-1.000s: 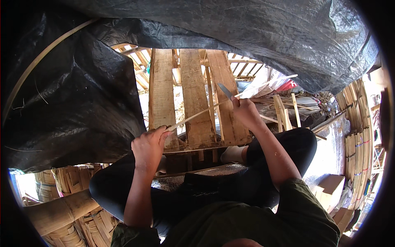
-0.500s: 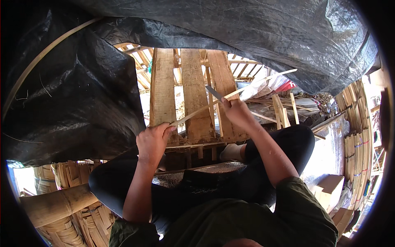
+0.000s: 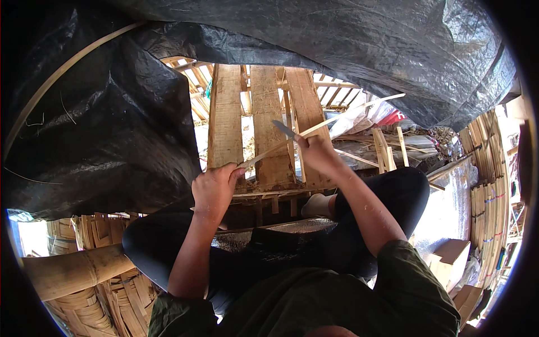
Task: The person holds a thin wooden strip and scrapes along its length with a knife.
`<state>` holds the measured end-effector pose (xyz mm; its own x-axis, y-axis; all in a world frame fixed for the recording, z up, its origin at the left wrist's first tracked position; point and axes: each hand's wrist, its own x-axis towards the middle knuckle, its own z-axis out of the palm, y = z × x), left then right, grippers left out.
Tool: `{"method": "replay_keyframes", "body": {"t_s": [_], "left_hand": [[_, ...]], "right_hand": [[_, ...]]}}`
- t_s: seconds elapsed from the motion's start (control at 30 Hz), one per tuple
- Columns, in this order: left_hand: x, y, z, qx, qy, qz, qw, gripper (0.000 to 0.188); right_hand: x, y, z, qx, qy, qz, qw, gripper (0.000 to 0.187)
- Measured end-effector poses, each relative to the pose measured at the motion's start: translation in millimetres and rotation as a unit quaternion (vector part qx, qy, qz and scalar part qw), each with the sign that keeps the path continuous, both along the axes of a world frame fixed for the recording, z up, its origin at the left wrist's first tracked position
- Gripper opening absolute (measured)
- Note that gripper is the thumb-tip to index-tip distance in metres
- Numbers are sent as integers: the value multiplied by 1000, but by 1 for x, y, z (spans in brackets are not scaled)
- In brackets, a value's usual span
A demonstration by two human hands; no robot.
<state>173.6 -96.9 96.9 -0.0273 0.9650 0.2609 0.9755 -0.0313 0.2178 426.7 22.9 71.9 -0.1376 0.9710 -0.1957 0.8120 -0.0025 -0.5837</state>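
Note:
A long, thin pale strip of bamboo or wood (image 3: 268,153) slants up to the right in front of me. My left hand (image 3: 214,188) is closed around its lower part, and a short end pokes out beside the wrist. The far end rises past my right hand to the edge of the dark sheet. My right hand (image 3: 319,154) grips a knife (image 3: 284,128) whose grey blade points up and left. The blade's base lies at the strip; whether it bites in, I cannot tell. The knife's handle is hidden in my fist.
Wide wooden planks (image 3: 225,121) lie ahead, beyond my crossed legs (image 3: 387,208). Black plastic sheeting (image 3: 112,129) hangs at left and overhead. Upright sticks (image 3: 403,146) stand at right, near bundled slats (image 3: 488,213) and a cardboard box (image 3: 451,261). A thick bamboo pole (image 3: 81,272) lies at lower left.
My right hand and the knife have shifted slightly left and down along the strip. My left hand has moved a little right, and the strip's lower end now shows beside its wrist.

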Motion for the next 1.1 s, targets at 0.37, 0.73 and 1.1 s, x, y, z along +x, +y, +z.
{"method": "replay_keyframes", "body": {"t_s": [0.37, 0.73, 1.1], "left_hand": [[-7, -2, 6, -49, -20, 8, 999, 30], [-19, 11, 15, -66, -94, 10, 993, 26], [-50, -10, 42, -84, -41, -49, 994, 36]], "right_hand": [[-16, -13, 3, 64, 17, 34, 997, 44], [-14, 10, 4, 141, -9, 82, 987, 24], [4, 9, 14, 160, 33, 65, 984, 21]]}}
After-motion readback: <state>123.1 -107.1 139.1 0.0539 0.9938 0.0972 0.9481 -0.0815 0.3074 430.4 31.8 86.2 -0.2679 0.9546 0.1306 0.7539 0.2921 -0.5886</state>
